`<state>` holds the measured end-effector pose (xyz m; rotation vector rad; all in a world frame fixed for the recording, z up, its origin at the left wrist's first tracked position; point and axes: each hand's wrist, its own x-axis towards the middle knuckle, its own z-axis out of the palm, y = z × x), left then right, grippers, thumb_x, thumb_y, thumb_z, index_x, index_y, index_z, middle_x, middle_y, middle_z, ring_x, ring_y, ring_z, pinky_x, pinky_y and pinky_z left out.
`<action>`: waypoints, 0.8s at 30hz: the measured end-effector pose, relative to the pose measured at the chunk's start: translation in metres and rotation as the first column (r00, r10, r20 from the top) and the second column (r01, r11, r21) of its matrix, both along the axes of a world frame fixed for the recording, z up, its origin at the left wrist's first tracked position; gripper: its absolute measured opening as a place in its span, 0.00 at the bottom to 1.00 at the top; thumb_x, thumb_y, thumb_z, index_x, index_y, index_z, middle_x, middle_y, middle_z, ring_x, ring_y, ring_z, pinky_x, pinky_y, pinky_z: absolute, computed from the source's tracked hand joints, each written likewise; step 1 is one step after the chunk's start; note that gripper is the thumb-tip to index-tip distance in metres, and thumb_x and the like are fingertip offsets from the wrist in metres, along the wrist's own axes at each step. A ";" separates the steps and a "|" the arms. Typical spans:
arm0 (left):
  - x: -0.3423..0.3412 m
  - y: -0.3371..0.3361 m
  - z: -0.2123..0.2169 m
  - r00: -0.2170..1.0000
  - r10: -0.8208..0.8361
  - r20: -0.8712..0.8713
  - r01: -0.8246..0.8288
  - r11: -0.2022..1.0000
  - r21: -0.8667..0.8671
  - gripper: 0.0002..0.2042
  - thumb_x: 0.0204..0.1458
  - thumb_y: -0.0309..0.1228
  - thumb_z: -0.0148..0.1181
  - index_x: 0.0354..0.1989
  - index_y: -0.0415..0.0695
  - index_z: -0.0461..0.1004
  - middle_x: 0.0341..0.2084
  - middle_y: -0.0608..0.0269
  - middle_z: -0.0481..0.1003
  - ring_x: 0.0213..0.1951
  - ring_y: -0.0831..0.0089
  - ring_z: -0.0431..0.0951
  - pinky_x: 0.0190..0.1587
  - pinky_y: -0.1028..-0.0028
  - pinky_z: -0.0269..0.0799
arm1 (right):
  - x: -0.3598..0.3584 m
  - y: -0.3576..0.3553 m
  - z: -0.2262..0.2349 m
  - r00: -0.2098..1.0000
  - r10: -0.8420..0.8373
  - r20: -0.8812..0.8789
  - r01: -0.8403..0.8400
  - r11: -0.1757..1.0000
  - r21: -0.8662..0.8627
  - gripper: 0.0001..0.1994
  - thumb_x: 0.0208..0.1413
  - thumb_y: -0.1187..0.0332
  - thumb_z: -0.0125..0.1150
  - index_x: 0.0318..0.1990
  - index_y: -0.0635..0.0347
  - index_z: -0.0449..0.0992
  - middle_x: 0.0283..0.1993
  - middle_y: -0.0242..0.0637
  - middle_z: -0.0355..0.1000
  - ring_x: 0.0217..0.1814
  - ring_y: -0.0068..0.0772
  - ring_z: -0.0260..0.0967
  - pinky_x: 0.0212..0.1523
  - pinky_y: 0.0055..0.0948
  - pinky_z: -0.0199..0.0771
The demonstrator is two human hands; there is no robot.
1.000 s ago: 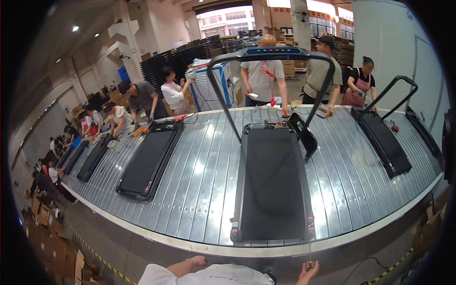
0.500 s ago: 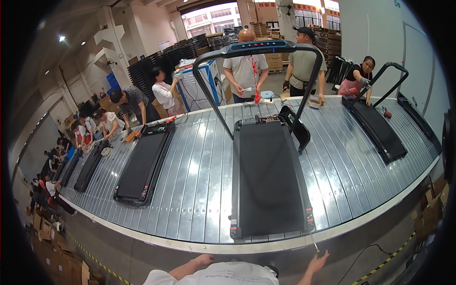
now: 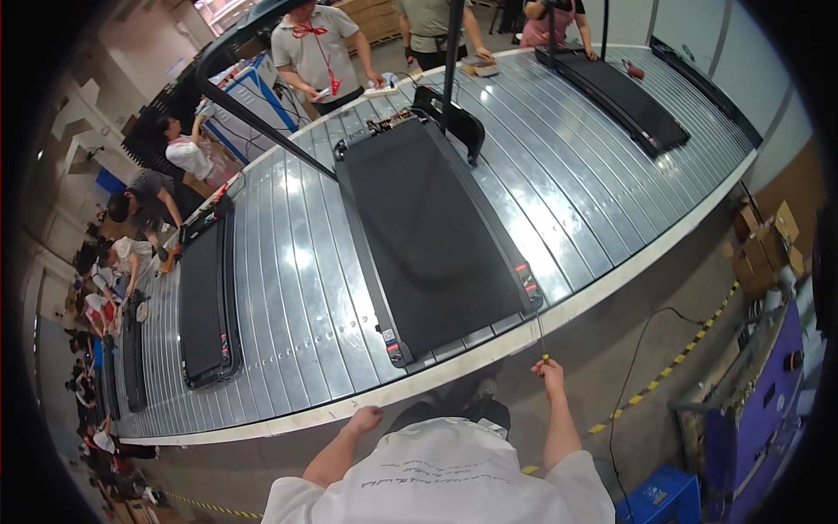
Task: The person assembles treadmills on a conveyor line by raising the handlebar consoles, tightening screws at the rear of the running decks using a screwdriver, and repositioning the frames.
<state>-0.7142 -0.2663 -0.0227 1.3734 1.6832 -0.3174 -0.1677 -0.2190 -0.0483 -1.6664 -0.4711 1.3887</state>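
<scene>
In front of me a treadmill (image 3: 428, 236) lies on the slatted conveyor, its black belt facing up and its near end close to the edge. My right hand (image 3: 549, 370) is closed around the yellow-and-black handle of a long, thin screwdriver (image 3: 544, 346). Its shaft points up to the treadmill's near right corner; whether the tip touches is too small to tell. Beside the conveyor's near edge, my left hand (image 3: 367, 419) is curled closed, with nothing visible in it. At the treadmill's far end, electronics show uncovered, and a black cover (image 3: 463, 131) hangs beside the upright.
More treadmills lie to the left (image 3: 205, 297) and right (image 3: 615, 100) on the metal conveyor (image 3: 297, 314). Co-workers stand along its far side, one (image 3: 319, 52) opposite me. A blue crate (image 3: 663, 498), a purple machine (image 3: 759, 419) and a cable on the floor are at lower right.
My view has tilted down and turned, so the treadmill now appears slanted and further up-left. My right hand keeps the screwdriver at the near right corner; my left stays by the edge.
</scene>
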 end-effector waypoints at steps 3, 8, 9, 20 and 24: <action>0.036 0.044 0.009 0.976 -0.216 0.034 0.211 0.972 0.107 0.17 0.50 0.40 0.50 0.42 0.44 0.76 0.40 0.49 0.75 0.45 0.54 0.74 0.49 0.63 0.69 | -0.037 0.003 0.014 0.998 -0.048 0.052 0.044 0.995 0.084 0.07 0.43 0.74 0.48 0.31 0.64 0.69 0.23 0.36 0.70 0.27 0.28 0.69 0.35 0.24 0.69; 0.071 0.089 -0.003 0.852 -0.412 0.323 0.346 0.906 0.245 0.16 0.51 0.37 0.51 0.45 0.44 0.74 0.39 0.53 0.76 0.43 0.58 0.76 0.46 0.65 0.70 | -0.057 0.013 -0.009 0.987 -0.146 0.061 0.142 0.988 0.066 0.03 0.44 0.75 0.47 0.27 0.63 0.68 0.22 0.34 0.68 0.27 0.29 0.69 0.32 0.24 0.69; 0.062 0.086 -0.003 0.838 -0.449 0.309 0.408 0.893 0.191 0.16 0.51 0.37 0.51 0.45 0.45 0.74 0.39 0.54 0.76 0.43 0.58 0.76 0.46 0.66 0.70 | -0.060 0.012 -0.014 0.988 -0.141 0.067 0.136 0.988 0.071 0.03 0.44 0.75 0.47 0.27 0.63 0.68 0.22 0.34 0.68 0.27 0.29 0.69 0.32 0.24 0.69; -0.055 0.074 -0.076 0.697 0.358 0.622 -0.086 0.902 -0.423 0.30 0.56 0.44 0.52 0.61 0.36 0.56 0.41 0.61 0.75 0.36 0.75 0.76 0.40 0.74 0.72 | -0.272 -0.072 -0.042 0.659 0.186 0.729 -0.323 0.945 0.050 0.05 0.46 0.75 0.55 0.32 0.63 0.72 0.26 0.41 0.69 0.29 0.42 0.67 0.33 0.33 0.68; -0.049 0.080 -0.088 0.531 0.619 0.579 -0.295 0.775 -0.559 0.20 0.60 0.42 0.47 0.52 0.39 0.62 0.40 0.60 0.75 0.36 0.71 0.77 0.39 0.72 0.74 | -0.426 -0.092 -0.033 0.533 0.407 0.742 -0.522 0.848 -0.091 0.07 0.41 0.72 0.58 0.30 0.61 0.69 0.31 0.45 0.68 0.37 0.50 0.66 0.38 0.44 0.67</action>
